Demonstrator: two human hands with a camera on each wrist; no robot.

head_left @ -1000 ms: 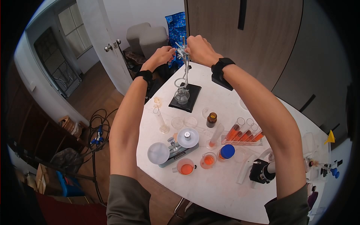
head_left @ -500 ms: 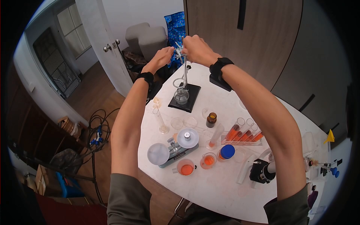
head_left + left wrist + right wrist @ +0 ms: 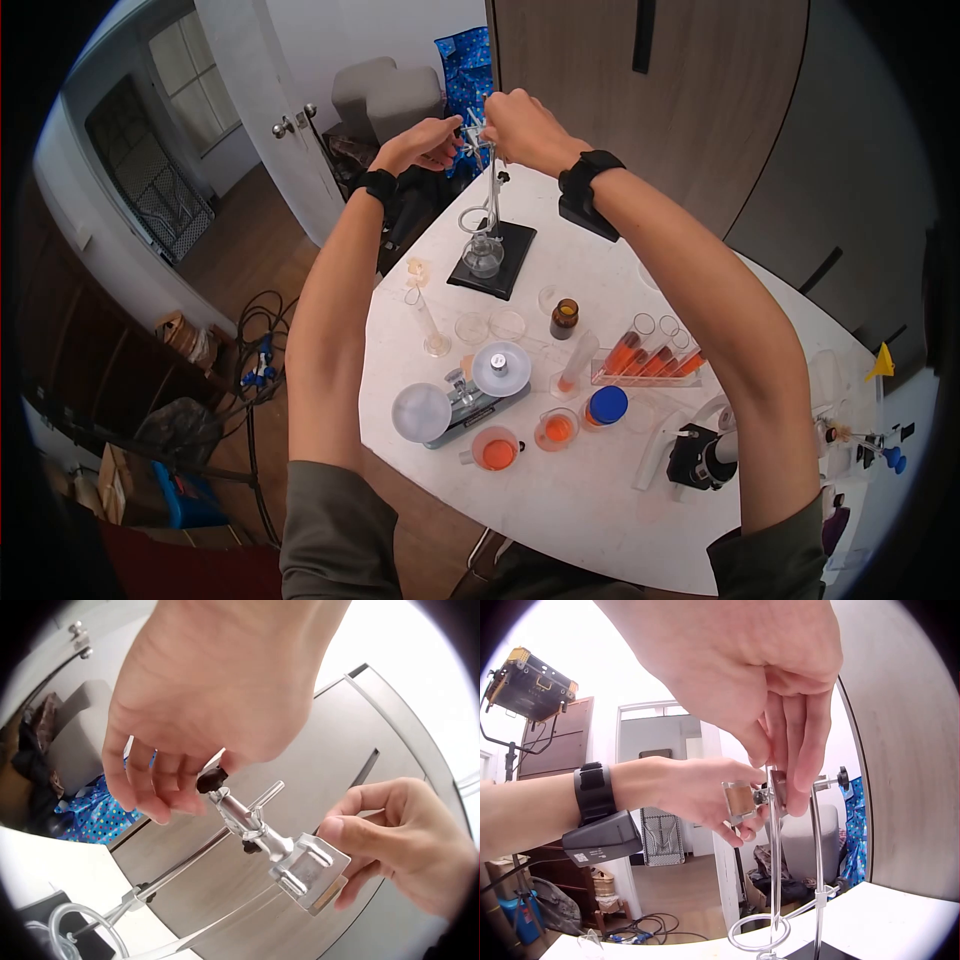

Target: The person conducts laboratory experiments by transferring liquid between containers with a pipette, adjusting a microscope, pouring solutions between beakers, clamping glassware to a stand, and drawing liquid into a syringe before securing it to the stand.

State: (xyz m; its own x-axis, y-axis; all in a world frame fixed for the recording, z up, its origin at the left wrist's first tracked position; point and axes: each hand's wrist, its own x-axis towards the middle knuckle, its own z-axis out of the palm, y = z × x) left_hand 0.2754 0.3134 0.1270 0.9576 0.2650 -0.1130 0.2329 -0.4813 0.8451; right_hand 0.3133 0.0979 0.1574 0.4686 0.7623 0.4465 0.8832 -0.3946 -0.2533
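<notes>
A retort stand (image 3: 494, 195) holds a metal clamp (image 3: 304, 870) at its top, with a ring lower down and a round glass flask (image 3: 484, 258) over its black base. My left hand (image 3: 424, 146) is loosely bent beside the clamp's dark screw knob (image 3: 212, 780), fingers apart. On the clamp's other side my right hand (image 3: 530, 130) pinches the upper end of a thin glass rod (image 3: 775, 847) at the clamp's cork-lined jaws. The rod hangs down past the ring (image 3: 759, 931); the pinched end is partly hidden by fingers.
Near me on the white table (image 3: 590, 510) stand a balance (image 3: 470, 405), beakers of orange liquid (image 3: 497, 452), a blue-capped jar (image 3: 607, 405), a brown bottle (image 3: 564, 318) and a test-tube rack (image 3: 645, 378). A microscope (image 3: 700, 455) is at right, a measuring cylinder (image 3: 430, 325) at left.
My left hand has drawn slightly left from the clamp and its fingers have loosened and spread. My right hand stays at the clamp, shifted a little left in the view.
</notes>
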